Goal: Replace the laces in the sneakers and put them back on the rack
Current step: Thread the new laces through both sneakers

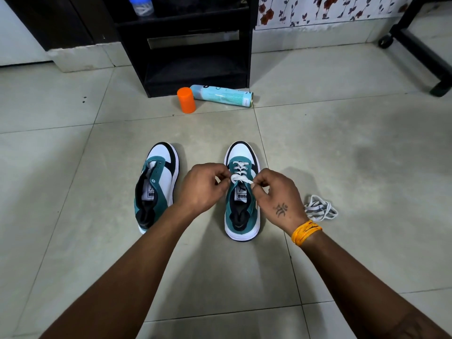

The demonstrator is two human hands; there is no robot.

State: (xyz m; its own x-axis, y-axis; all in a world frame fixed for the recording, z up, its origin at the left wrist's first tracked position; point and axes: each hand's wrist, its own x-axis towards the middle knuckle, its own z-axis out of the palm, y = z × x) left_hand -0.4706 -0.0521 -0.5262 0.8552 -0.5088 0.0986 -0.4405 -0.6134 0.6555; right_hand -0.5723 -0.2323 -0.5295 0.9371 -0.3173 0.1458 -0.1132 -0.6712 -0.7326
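Two hands meeting over the tongue of the right-side sneaker (242, 204), sharing one white lace (241, 178): left hand (201, 188) with fingers curled, pinching the lace's near-left end; right hand (277, 195) likewise curled, pinching the other end between thumb and fingertips. Just beyond the pinch, white crossings already threaded up the teal eyelet rows toward a white toe cap edged in black. Directly beneath the pinch, a white tongue label reading PUMA, letters upside down from this side, with a small leaping-cat mark. Left of the pinch and just beside it, the second sneaker (156, 185), standing parallel, laceless, tongue folded open, same PUMA label showing inside. Right of the pinch and slightly nearer the wearer, a loose bundle of grey-white laces (320, 210) lying on the tiled floor (73, 192), apart from both sneakers. On the right wrist, an orange thread band (305, 232); on the back of that hand, a small dark tattoo. Well beyond the pinch, an orange cap (187, 100) standing upright, touching or nearly touching a pale blue spray can (222, 95) lying on its side, print too small to read. Behind those, a black rack (193, 45), with a blue-lidded clear jar (141, 6) on its upper shelf.
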